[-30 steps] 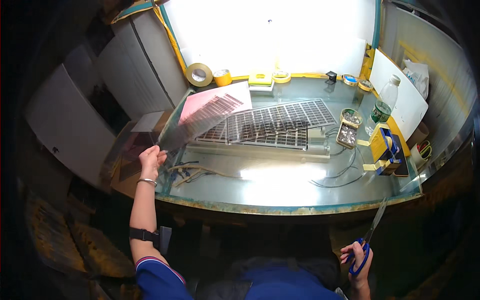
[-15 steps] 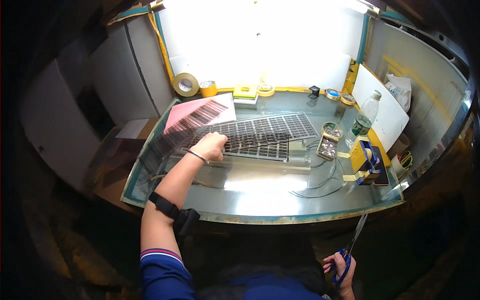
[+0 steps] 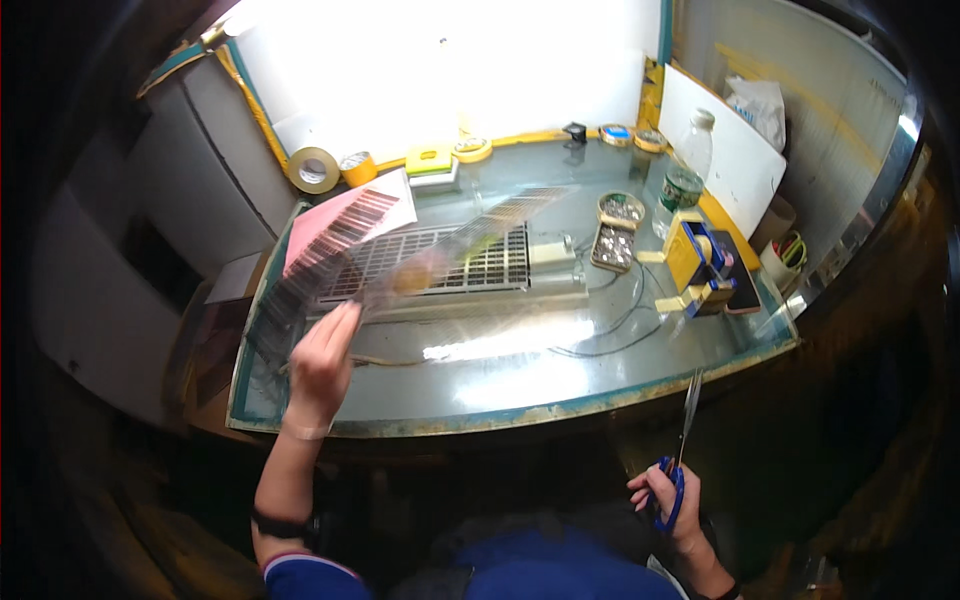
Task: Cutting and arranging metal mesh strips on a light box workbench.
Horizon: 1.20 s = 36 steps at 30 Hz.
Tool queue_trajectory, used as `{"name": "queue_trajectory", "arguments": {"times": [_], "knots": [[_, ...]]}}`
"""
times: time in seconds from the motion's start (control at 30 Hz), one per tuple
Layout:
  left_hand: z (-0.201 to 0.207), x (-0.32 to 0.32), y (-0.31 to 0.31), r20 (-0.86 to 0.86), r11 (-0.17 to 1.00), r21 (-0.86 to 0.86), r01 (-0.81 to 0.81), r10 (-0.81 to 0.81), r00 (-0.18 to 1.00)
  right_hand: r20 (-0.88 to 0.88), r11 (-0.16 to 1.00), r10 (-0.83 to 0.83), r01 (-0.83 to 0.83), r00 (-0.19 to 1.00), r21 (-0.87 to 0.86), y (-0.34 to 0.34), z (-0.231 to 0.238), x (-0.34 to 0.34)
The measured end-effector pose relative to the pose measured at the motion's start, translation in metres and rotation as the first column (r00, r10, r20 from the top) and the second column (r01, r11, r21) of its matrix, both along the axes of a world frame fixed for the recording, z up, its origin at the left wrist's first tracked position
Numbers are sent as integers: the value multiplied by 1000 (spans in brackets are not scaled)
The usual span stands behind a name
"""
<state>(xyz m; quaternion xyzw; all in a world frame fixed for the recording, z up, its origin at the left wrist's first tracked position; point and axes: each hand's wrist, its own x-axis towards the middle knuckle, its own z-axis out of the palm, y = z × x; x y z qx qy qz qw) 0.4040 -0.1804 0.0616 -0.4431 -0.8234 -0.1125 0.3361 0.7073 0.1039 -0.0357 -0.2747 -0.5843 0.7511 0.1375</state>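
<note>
A clear film sheet with a dark printed grid (image 3: 515,205) is raised at a slant over the table, blurred by motion. Its near corner is pinched between the fingers of my left hand (image 3: 322,362). Beneath it another gridded sheet (image 3: 508,262) lies on the glass table (image 3: 480,385). Off the table's front edge, my right hand (image 3: 672,500) is closed round the blue handles of a pair of scissors (image 3: 688,420), whose blades point up and away. To the left, a dark striped film (image 3: 345,228) overlaps a pink sheet (image 3: 303,232) and a white one.
Tape rolls (image 3: 314,171) and a yellow-green block (image 3: 429,160) line the back edge. At the right stand two small tins of metal bits (image 3: 612,247), a plastic bottle (image 3: 684,180), a blue-yellow tape dispenser (image 3: 690,255) and a phone (image 3: 742,275). Cables (image 3: 625,345) trail across the glass.
My left hand has drawn back toward me and left, lifting and tilting the gridded film. The view has shifted, while my right hand still keeps the scissors off the front edge.
</note>
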Motion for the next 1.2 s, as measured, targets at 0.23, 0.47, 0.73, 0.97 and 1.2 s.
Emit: {"name": "queue_trajectory", "arguments": {"times": [0.23, 0.47, 0.73, 0.97, 1.2], "knots": [[-46, 86, -96, 118, 978, -192, -78, 102, 988, 29, 996, 64, -63, 998, -60, 3, -4, -17], [-31, 125, -14, 152, 985, -57, 161, -151, 977, -33, 978, 185, -187, 982, -87, -8, 3, -16], [-100, 160, 127, 486, 711, 428, -558, -702, -521, -145, 798, 529, -548, 836, -250, -12, 1, 7], [-112, 166, 151, 503, 633, 518, -575, -769, -394, -201, 556, 601, -585, 774, -590, -15, -1, 23], [-114, 168, 151, 537, 625, 545, -558, -772, -340, -293, 448, 535, -560, 792, -697, -15, -2, 18]]}}
